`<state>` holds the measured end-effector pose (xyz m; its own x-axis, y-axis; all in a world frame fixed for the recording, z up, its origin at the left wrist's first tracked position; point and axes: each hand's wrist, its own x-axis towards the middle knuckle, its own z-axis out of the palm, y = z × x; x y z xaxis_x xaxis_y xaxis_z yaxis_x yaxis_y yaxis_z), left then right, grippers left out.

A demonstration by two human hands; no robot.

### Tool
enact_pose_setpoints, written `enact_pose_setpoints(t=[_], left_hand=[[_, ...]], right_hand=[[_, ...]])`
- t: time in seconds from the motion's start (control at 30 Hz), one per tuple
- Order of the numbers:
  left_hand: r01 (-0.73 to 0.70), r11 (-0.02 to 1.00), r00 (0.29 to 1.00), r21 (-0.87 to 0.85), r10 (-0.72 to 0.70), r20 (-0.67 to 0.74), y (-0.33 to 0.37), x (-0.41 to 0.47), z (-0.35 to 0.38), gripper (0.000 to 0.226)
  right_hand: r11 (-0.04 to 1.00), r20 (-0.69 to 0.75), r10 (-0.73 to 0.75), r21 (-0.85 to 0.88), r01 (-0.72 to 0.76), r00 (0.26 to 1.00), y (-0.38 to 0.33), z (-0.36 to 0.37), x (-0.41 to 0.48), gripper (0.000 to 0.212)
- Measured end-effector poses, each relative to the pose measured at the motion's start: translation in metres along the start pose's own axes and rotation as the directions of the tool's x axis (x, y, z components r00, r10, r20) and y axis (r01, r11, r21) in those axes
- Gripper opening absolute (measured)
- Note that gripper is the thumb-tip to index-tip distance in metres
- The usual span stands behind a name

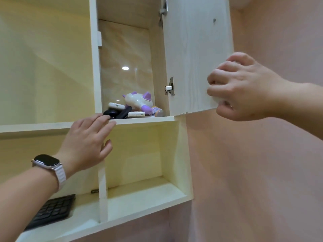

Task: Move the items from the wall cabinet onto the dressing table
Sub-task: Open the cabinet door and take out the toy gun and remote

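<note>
Head view: my right hand (244, 88) curls its fingers (225, 67) round the open cabinet door (192, 58) at its lower corner, while my left hand (85, 142) reaches straight-fingered to the shelf lip (145, 119). Just past the left fingertips I see a black case (110, 113), a purple-white toy (138, 100) and a bottle (156, 110), its label unreadable.

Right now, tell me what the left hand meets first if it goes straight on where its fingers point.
Probably the black round item at the front of the shelf; the left hand has fingertips at its edge just below it. Depth is unclear.
</note>
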<state>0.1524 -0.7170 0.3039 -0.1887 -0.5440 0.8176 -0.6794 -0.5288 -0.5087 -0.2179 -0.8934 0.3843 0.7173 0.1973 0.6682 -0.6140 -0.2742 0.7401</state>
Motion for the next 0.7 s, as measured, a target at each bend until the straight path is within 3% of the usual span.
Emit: enact_pose_setpoints(t=[0.13, 0.27, 0.4, 0.53, 0.63, 0.7], left_hand=[[0.011, 1.000, 1.000, -0.006, -0.011, -0.013, 0.003, 0.000, 0.001, 0.057], [0.043, 0.999, 0.998, -0.012, -0.044, -0.041, 0.005, 0.004, 0.000, 0.054], [0.079, 0.995, 0.992, -0.059, -0.085, -0.089, 0.004, 0.022, -0.009, 0.056], [0.025, 0.999, 0.995, -0.027, -0.027, -0.092, -0.005, 0.056, -0.021, 0.047], [-0.017, 1.000, 1.000, 0.022, 0.017, 0.003, -0.015, 0.086, -0.025, 0.048], [-0.059, 0.997, 0.995, 0.047, 0.055, 0.085, -0.016, 0.102, -0.026, 0.060]], right_hand=[[0.991, 0.230, 0.115, -0.099, -0.094, 0.966, -0.003, -0.002, 0.005, 0.048], [0.990, 0.262, 0.139, -0.068, -0.125, 0.955, -0.023, -0.003, 0.027, 0.038], [0.950, 0.293, 0.184, 0.191, -0.245, 0.938, -0.049, -0.003, 0.057, 0.049], [0.823, 0.188, 0.192, 0.503, -0.263, 0.963, -0.078, 0.013, 0.089, 0.053], [0.716, 0.222, 0.180, 0.638, -0.283, 0.958, -0.097, 0.038, 0.114, 0.041], [0.636, 0.270, 0.186, 0.700, -0.325, 0.945, -0.105, 0.053, 0.128, 0.037]])
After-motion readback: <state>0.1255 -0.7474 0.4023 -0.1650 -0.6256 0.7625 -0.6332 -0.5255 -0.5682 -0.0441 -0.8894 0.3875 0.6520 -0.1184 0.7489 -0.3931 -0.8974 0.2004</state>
